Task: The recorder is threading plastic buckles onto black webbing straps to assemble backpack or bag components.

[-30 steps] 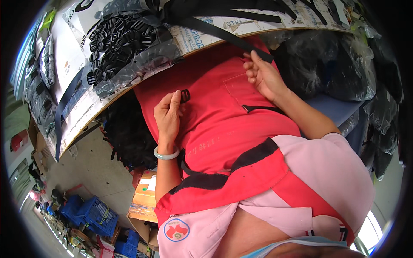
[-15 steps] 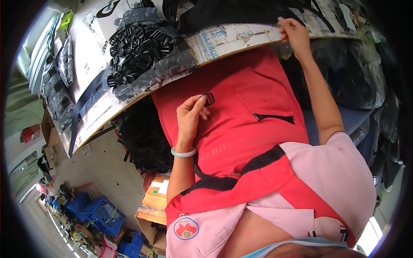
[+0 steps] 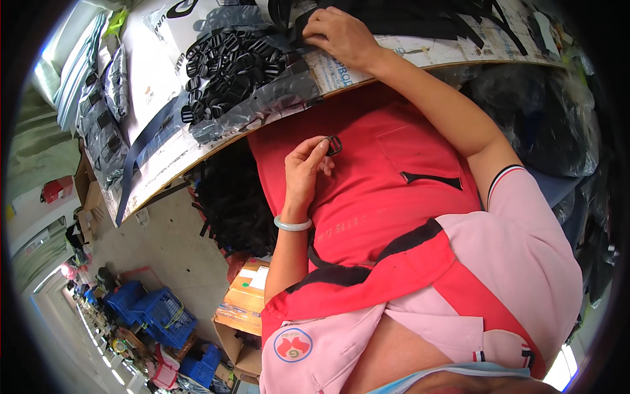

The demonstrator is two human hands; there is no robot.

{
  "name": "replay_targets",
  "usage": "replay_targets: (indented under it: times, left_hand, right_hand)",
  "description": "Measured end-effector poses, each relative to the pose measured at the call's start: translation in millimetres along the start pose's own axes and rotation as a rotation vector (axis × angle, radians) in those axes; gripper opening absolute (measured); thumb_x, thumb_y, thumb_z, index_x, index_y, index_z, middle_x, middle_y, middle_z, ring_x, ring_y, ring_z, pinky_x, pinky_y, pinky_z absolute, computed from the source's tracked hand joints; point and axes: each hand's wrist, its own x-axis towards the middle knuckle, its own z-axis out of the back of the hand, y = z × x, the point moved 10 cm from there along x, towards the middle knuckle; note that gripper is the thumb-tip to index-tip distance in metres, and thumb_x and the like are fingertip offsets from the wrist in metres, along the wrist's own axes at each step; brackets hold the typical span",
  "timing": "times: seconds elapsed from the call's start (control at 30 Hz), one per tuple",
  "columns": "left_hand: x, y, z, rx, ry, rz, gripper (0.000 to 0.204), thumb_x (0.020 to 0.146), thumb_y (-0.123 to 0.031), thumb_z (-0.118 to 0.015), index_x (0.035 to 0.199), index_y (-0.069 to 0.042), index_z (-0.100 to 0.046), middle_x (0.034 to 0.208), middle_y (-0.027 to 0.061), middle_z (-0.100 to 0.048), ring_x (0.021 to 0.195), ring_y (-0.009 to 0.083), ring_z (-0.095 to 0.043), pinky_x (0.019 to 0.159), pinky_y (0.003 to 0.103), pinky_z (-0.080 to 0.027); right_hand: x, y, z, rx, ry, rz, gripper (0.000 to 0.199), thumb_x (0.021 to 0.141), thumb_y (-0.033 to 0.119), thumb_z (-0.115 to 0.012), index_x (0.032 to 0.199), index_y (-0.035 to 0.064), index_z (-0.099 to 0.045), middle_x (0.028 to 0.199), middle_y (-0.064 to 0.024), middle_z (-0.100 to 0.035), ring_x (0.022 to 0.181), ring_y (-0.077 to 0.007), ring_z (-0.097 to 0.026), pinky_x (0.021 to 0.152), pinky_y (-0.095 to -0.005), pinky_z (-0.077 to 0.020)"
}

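Note:
My left hand (image 3: 304, 169) is raised in front of the red apron, pinching a small black plastic strap buckle (image 3: 334, 145) between thumb and fingers. My right hand (image 3: 342, 38) reaches across to the table, its fingers curled at the left end of a bundle of black webbing straps (image 3: 413, 21). The fingertips close on the dark strap end, partly hidden against the black material. Just left of that hand lies a heap of loose black buckles (image 3: 233, 69) on an opened clear plastic bag (image 3: 262, 105).
The worktable (image 3: 157, 174) has a curved-looking front edge, with a dark strap (image 3: 134, 154) hanging over it. Bagged black parts (image 3: 102, 138) lie at its left end. Below stand a cardboard box (image 3: 243, 305) and blue crates (image 3: 164, 318). Plastic-wrapped dark bundles (image 3: 545, 118) sit at the right.
My right hand has swept left along the table from the right part of the straps to their left end. My left hand keeps the buckle in front of the apron.

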Motion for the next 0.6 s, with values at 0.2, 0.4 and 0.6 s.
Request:
replay_targets:
  times: [0.2, 0.4, 0.6]
  left_hand:
    - [4, 3, 5, -0.039, 0.023, -0.015, 0.021, 0.092, -0.015, -0.063, 0.104, 0.003, -0.064, 0.086, 0.0055, -0.066, 0.062, 0.0103, -0.059, 0.052, 0.021, -0.047]
    - [3, 3, 2, -0.018, 0.043, -0.015, 0.022, 0.091, -0.015, -0.064, 0.105, 0.003, -0.064, 0.086, 0.0055, -0.066, 0.063, 0.0102, -0.059, 0.053, 0.021, -0.047]
    - [3, 3, 4, -0.044, 0.016, -0.017, 0.022, 0.091, -0.015, -0.065, 0.104, 0.003, -0.065, 0.086, 0.0052, -0.067, 0.062, 0.0099, -0.059, 0.053, 0.020, -0.047]
  right_hand:
    - [-32, -16, 12, -0.087, 0.004, -0.045, 0.025, 0.082, 0.026, -0.067, 0.103, 0.0124, -0.066, 0.108, -0.0035, -0.061, 0.103, -0.0249, -0.056, 0.088, -0.0370, -0.0450]
    - [-56, -52, 33, -0.197, 0.148, -0.028, 0.032, 0.086, 0.029, -0.063, 0.113, 0.0131, -0.062, 0.122, -0.0064, -0.057, 0.114, -0.0274, -0.051, 0.098, -0.0382, -0.0397]
    - [-86, -68, 59, 0.079, 0.339, -0.103, 0.034, 0.082, 0.023, -0.066, 0.115, 0.0139, -0.064, 0.124, -0.0071, -0.056, 0.117, -0.0268, -0.050, 0.102, -0.0366, -0.0382]
